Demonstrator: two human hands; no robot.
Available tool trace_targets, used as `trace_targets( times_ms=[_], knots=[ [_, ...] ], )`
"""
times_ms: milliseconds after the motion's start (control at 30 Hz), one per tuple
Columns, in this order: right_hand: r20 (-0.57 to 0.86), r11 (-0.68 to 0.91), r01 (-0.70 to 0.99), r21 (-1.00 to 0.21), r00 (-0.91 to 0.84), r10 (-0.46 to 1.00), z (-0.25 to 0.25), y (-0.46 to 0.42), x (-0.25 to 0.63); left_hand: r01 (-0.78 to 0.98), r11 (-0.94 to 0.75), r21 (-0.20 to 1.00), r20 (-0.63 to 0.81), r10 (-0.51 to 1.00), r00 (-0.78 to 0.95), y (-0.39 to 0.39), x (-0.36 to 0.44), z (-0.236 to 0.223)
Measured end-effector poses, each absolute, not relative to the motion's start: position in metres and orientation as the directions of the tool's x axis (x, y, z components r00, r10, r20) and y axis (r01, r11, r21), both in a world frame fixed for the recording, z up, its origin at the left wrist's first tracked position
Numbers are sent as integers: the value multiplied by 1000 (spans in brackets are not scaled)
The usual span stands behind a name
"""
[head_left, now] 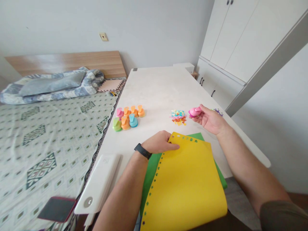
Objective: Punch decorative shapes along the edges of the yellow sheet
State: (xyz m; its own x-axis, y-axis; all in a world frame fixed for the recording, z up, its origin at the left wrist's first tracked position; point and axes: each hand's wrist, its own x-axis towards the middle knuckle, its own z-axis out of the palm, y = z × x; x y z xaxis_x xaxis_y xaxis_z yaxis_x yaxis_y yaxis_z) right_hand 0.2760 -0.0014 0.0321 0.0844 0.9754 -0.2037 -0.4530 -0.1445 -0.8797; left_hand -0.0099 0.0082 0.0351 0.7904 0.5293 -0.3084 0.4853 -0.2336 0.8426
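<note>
paper sheet, yellow (187, 183), pinched by left hand (160, 143) | left edge, most of top punched; right edge looks uncut | right hand (213, 121) grips rounded pink plastic punch (193, 112)

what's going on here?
Someone's left hand holds a yellow sheet by its far-left corner, with small shaped holes along its left and far edges. A green sheet lies beneath. The right hand holds a pink punch, off the paper, beside a pile of colored cutouts. Seven more punches stand on the table's left.
</note>
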Motion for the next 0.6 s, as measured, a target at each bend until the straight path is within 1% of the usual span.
trace_targets(
  times_ms=[167, 267, 467, 600],
  knots=[
    [-223, -157, -436, -886, 104, 969, 36, -3, 274, 486, -212, 848, -321, 525, 788, 8, -9, 37],
    [-258, -199, -438, -877, 79, 963, 37, -4, 272, 494, -220, 841, -325, 526, 786, 8, -9, 38],
    [-352, -328, -429, -842, -24, 936, 35, -2, 273, 510, -244, 825, -321, 541, 778, 7, -9, 39],
    [-386, -363, -431, -826, -36, 922, 36, -2, 273, 505, -237, 830, -318, 543, 777, 7, -9, 40]
  ],
)
